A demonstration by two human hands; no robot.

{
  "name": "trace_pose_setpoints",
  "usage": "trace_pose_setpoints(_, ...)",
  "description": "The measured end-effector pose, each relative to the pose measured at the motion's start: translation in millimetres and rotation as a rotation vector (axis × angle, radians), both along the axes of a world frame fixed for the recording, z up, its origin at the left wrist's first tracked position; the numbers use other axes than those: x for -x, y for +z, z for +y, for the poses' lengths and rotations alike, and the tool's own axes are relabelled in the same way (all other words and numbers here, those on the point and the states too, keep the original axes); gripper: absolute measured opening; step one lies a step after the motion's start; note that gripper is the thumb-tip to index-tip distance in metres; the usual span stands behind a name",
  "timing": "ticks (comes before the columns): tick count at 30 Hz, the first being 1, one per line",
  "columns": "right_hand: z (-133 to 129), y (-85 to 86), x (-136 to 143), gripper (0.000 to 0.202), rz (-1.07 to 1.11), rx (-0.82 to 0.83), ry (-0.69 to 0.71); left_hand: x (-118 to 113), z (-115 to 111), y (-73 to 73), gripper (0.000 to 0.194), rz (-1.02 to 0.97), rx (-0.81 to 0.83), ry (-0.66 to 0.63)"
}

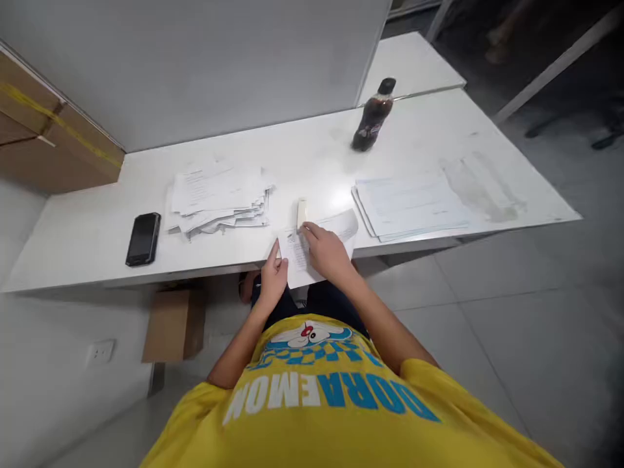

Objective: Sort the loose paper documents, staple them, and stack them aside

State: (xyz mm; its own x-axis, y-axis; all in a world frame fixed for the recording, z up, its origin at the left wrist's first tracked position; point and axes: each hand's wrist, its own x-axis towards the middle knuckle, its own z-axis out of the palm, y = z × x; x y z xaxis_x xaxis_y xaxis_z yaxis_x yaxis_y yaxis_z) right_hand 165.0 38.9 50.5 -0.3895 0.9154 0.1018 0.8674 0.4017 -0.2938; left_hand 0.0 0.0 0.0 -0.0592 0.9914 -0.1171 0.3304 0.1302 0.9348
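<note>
At the near edge of the white table (312,159), a printed sheet (295,259) overhangs toward the lap (hub of the clock here), probably so both hands reach it easily. Left hand (273,278), at 8 o'clock, seems to pinch the left margin between thumb and index, presumably to stop it slipping. Right hand (327,252) lies over the sheet, fingers closed on the near end of a cream stapler-like tool (302,212) (too small to be sure) at the sheet's 11 to 12 o'clock edge, likely for control. Ragged paper pile (219,192) at 10, neater paper stack (409,205) between 2 and 3; both flank the sheet, apparently for easy reach. Black smartphone (143,239) at 9, cola bottle (373,120) at 1, apparently parked clear of the papers.
</note>
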Motion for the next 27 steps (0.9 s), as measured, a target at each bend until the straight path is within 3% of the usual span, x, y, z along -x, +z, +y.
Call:
trace_pose_setpoints(8, 1, 8.2, 2, 0.057, -0.044, 0.039, -0.04, -4, -1, 14.6, 0.063, 0.166, -0.024, 0.024)
trace_pose_setpoints(13, 1, 4.3, 7, 0.054, -0.081, -0.003, -0.058, -6, -3, 18.7, 0.063, 0.226, -0.016, 0.036)
trace_pose_setpoints(20, -1, -6.7, 16, 0.05, -0.081, -0.024, -0.087, -5, -2, 19.1, 0.059, 0.237, -0.012, 0.034)
trace_pose_setpoints(27, 4, -0.6, 6, 0.055, -0.016, 0.025, -0.071, 1, 2, 12.2, 0.062, 0.127, 0.013, 0.004)
